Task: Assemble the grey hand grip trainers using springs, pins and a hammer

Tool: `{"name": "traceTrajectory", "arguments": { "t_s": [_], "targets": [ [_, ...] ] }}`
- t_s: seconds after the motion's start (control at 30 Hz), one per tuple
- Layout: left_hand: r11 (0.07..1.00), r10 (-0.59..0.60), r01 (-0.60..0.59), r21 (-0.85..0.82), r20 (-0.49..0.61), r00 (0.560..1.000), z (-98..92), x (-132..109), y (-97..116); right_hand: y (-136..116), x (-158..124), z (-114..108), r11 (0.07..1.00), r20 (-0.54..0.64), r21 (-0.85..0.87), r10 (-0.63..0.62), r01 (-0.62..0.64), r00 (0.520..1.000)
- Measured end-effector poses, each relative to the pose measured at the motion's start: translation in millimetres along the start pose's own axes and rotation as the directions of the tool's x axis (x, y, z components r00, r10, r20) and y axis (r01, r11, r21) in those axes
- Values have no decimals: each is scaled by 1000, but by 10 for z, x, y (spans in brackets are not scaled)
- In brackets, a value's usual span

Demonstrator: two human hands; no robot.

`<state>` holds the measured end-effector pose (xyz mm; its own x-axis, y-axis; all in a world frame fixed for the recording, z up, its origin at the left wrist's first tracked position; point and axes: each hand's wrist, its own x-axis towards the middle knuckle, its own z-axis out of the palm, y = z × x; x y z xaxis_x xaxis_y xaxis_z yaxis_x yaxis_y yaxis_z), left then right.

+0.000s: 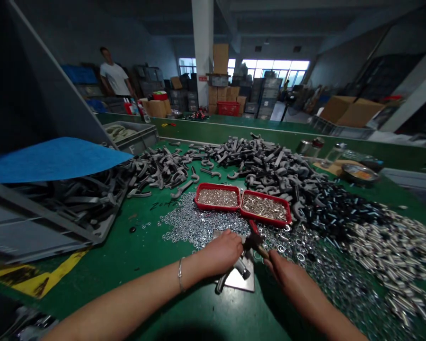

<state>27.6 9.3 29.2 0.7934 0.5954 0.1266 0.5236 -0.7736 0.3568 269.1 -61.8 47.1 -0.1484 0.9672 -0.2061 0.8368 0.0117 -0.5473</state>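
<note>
Grey crate: stands at the table's (145, 293) left side, loaded with dark and grey pieces; a blue sheet (57, 158) lies across the top of the crate (53, 227).
Striped tape: yellow and black tape (53, 277) marks the table just in front of the crate.
White-shirted person: a co-worker (117, 78) stands in the background, beyond the table.
Loose nuts: small shiny nuts (188, 222) spread over the green surface, left of and below the red trays.
Left hand: the left hand (223, 251), with a bracelet (181, 274) on its wrist, has its grip closed on a grey part (240, 266); the fingertips are partly hidden.
Grey part: sits beneath the left hand, over the metal plate (246, 282), its dark-tipped ends jutting toward the wearer.
Red trays: two red trays (216, 208) sit side by side beyond the hands, full of small metal pins (264, 207).
Hammer: the dark head of the hammer (264, 254) is just beside the left fingers; whether they touch cannot be told.
Right hand: the right hand (284, 270) has its grip wrapped around the hammer's handle.
Hooked parts: a heap of grey hooked parts (270, 161) rises behind the trays.
Far right: black pieces (341, 208), then silvery cylinders (386, 246), with a metal bowl (360, 179) behind them.
</note>
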Motion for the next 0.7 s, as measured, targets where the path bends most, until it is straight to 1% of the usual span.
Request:
{"name": "traceTrajectory", "arguments": {
  "t_s": [0.03,0.1,0.17,0.23,0.3,0.33,0.37,0.4,0.43,0.5,0.53,0.57,0.6,0.63,0.67,0.7],
  "targets": [
    [999,-43,43,1,6,999,0,-26,11,-21,-10,-4,1000,25,-27,16,-15,1000],
    [980,-194,193,-56,-24,981,40,-114,49,-56,-21,-11,1000,45,-8,-3,3,999],
    [927,-358,347,-142,-63,931,136,-222,108,-102,-24,3,997,33,41,-64,62,997],
    [879,-455,432,-200,-79,887,256,-310,172,-166,-12,42,996,18,6,-84,84,996],
    [856,-493,464,-230,-89,865,358,-358,221,-220,22,93,994,43,-65,-82,85,996],
    [849,-503,471,-240,-96,859,392,-366,235,-234,45,114,993,62,-67,-92,96,994],
    [844,-511,476,-246,-104,853,412,-366,242,-233,69,129,993,86,-23,-112,114,990],
    [842,-515,477,-251,-112,850,417,-360,242,-214,90,134,990,107,64,-129,122,986],
    [843,-513,472,-258,-122,850,407,-351,236,-177,107,129,979,125,178,-122,99,985],
    [844,-499,444,-300,-141,855,347,-327,209,-43,129,78,918,160,394,-17,-48,987],
    [830,-502,431,-354,-135,854,299,-316,190,50,139,30,885,170,447,57,-129,984],
    [792,-513,425,-439,-99,853,243,-307,167,155,152,-34,885,144,433,120,-171,982],
    [725,-526,424,-542,-39,850,183,-303,141,263,173,-111,916,80,363,154,-173,985],
    [638,-537,427,-641,27,843,123,-302,111,366,204,-194,957,-5,253,151,-145,989],
    [556,-548,430,-712,76,833,68,-306,80,452,245,-275,986,-95,125,120,-108,988],
    [510,-560,429,-746,92,824,22,-314,50,512,297,-341,997,-172,6,80,-80,982]
  ]
}}
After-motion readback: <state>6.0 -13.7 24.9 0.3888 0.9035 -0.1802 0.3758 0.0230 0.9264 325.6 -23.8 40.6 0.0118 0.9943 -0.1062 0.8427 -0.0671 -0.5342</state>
